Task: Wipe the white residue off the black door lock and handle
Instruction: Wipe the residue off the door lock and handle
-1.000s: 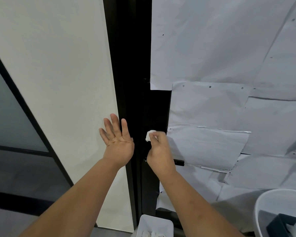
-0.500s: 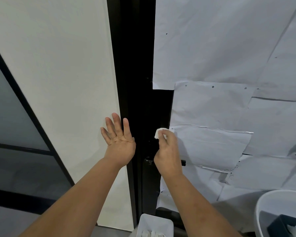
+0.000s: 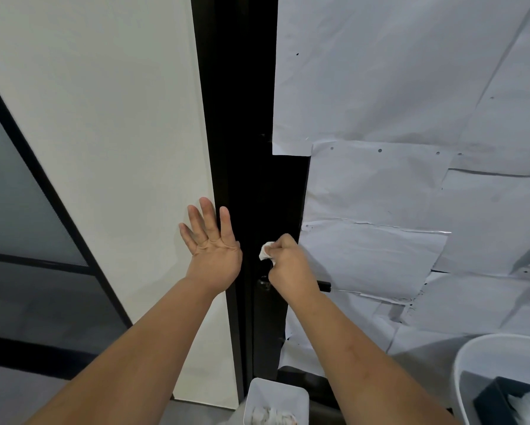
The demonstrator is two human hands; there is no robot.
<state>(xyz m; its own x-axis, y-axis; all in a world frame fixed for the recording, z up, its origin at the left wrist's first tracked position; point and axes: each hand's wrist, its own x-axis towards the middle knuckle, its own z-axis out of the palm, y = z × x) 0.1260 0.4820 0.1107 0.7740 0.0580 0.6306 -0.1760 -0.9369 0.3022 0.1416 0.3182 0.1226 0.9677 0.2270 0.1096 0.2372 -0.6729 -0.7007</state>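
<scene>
Pinched in the right hand [image 3: 291, 265], the small crumpled white wipe [image 3: 266, 251] might slip off the black door lock [image 3: 268, 210] while the flat, empty left hand [image 3: 213, 246] steadies.

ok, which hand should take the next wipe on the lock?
Right hand: it already pinches the wipe against the black lock. Left hand is flat, empty, beside the frame.

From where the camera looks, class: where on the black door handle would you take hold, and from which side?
Judging by what shows, grip the free tip of the door handle, the black bar jutting right past the right hand. Come from the right; that hand, pinching the white wipe, covers the rest.
</scene>
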